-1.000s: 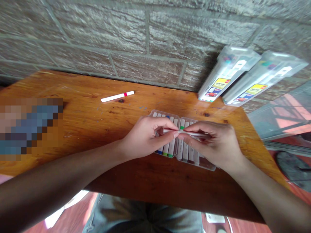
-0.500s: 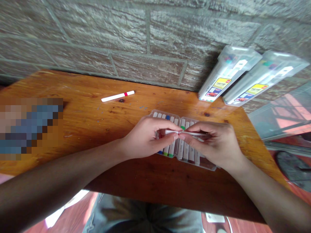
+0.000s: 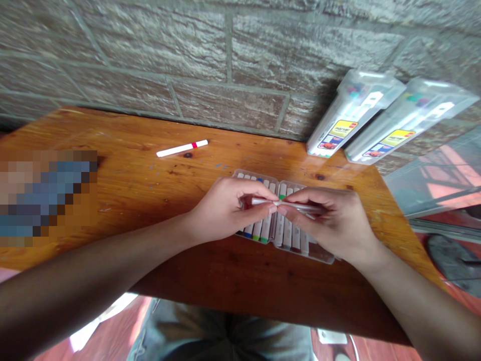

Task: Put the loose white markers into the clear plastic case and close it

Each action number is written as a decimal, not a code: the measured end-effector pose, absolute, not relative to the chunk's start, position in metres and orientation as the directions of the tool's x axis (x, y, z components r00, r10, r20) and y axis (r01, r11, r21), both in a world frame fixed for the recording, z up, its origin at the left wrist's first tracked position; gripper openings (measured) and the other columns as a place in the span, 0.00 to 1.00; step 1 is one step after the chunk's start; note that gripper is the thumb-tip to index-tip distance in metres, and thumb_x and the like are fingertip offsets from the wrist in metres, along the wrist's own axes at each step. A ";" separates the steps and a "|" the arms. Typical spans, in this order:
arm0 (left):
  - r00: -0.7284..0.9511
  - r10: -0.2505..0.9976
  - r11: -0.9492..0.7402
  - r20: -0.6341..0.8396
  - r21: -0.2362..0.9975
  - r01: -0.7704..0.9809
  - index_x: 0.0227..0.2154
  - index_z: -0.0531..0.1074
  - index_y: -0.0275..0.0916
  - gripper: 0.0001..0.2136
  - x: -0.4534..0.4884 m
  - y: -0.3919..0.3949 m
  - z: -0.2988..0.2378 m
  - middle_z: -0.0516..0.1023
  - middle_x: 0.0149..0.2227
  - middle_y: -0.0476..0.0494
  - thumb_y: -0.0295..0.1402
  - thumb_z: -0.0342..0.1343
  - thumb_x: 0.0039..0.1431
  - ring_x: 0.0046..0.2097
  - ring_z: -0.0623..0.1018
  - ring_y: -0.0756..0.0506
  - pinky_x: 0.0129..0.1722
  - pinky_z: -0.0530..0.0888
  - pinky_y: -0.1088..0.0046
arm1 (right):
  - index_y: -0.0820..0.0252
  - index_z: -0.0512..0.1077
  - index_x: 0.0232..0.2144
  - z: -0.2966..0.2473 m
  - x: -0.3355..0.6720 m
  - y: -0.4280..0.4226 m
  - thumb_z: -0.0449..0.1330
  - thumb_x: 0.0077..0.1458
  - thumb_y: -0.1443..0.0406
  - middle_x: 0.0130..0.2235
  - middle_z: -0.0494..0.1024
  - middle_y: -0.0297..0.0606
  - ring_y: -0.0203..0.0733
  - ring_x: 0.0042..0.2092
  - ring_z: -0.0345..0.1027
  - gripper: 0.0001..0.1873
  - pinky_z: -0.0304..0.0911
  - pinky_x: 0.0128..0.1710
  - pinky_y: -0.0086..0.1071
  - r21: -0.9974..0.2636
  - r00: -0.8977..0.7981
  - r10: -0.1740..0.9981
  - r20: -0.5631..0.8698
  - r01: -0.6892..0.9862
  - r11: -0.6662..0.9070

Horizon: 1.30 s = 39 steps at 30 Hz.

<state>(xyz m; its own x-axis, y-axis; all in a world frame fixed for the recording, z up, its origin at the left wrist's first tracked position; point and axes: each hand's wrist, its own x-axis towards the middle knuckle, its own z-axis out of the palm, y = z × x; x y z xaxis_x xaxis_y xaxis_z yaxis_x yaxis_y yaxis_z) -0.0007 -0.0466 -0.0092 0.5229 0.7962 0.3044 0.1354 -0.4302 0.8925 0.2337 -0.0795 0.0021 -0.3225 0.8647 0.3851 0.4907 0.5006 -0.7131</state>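
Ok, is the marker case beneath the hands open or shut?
Open: the clear marker case lies spread in two halves, with rows of white markers exposed in both.

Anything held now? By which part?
A white marker, pinched partway along its length by the left grip and right grip; its right end is hard to see.

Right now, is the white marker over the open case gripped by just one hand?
No, the left hand and the right hand both pinch the white marker over the open case.
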 end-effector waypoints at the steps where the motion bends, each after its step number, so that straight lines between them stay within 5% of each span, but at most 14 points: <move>1: 0.518 0.799 -0.427 0.305 0.894 0.134 0.39 0.85 0.36 0.10 -0.001 -0.046 -0.009 0.88 0.37 0.41 0.37 0.66 0.64 0.34 0.83 0.47 0.33 0.75 0.75 | 0.56 0.84 0.36 0.002 0.233 -0.079 0.73 0.59 0.63 0.33 0.86 0.35 0.39 0.30 0.78 0.04 0.73 0.31 0.30 -0.735 -0.312 0.874 0.372 0.475 0.483; 14: 0.484 0.840 -0.300 0.245 0.953 0.039 0.38 0.82 0.34 0.09 -0.002 -0.039 -0.005 0.81 0.30 0.47 0.37 0.64 0.65 0.26 0.75 0.52 0.25 0.70 0.78 | 0.50 0.88 0.41 0.006 0.233 -0.072 0.74 0.58 0.63 0.40 0.89 0.35 0.40 0.38 0.83 0.08 0.77 0.39 0.30 -0.912 -0.237 0.941 0.243 0.273 0.305; 20: 0.486 0.858 -0.182 0.168 0.983 -0.019 0.37 0.80 0.34 0.08 -0.004 -0.035 0.000 0.76 0.25 0.51 0.36 0.64 0.65 0.25 0.73 0.53 0.25 0.68 0.79 | 0.50 0.88 0.41 0.010 0.233 -0.073 0.74 0.57 0.63 0.31 0.86 0.34 0.30 0.23 0.66 0.08 0.60 0.20 0.25 -0.978 -0.195 0.972 0.131 0.137 0.159; 23: 0.471 0.869 -0.154 0.149 0.988 -0.029 0.34 0.79 0.35 0.09 -0.005 -0.033 0.002 0.74 0.23 0.52 0.36 0.63 0.65 0.25 0.71 0.53 0.26 0.67 0.78 | 0.51 0.88 0.42 0.010 0.234 -0.073 0.75 0.57 0.60 0.30 0.86 0.36 0.28 0.22 0.61 0.09 0.53 0.19 0.25 -0.995 -0.176 0.981 0.077 0.050 0.087; 39: 0.454 0.890 0.033 0.051 0.984 -0.174 0.26 0.76 0.35 0.14 -0.007 -0.028 -0.004 0.74 0.26 0.50 0.38 0.65 0.64 0.27 0.70 0.53 0.29 0.65 0.77 | 0.53 0.88 0.36 0.019 0.235 -0.070 0.75 0.52 0.62 0.26 0.83 0.37 0.32 0.21 0.57 0.07 0.51 0.18 0.31 -0.992 -0.103 0.994 0.025 -0.126 0.012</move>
<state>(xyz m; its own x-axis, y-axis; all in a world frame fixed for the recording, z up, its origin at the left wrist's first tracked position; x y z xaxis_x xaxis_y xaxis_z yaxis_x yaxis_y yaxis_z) -0.0074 -0.0284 -0.0042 0.4538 0.8897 0.0507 -0.1741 0.0327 0.9842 0.2346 -0.0704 0.0193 -0.1033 0.9943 0.0249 -0.1264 0.0117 -0.9919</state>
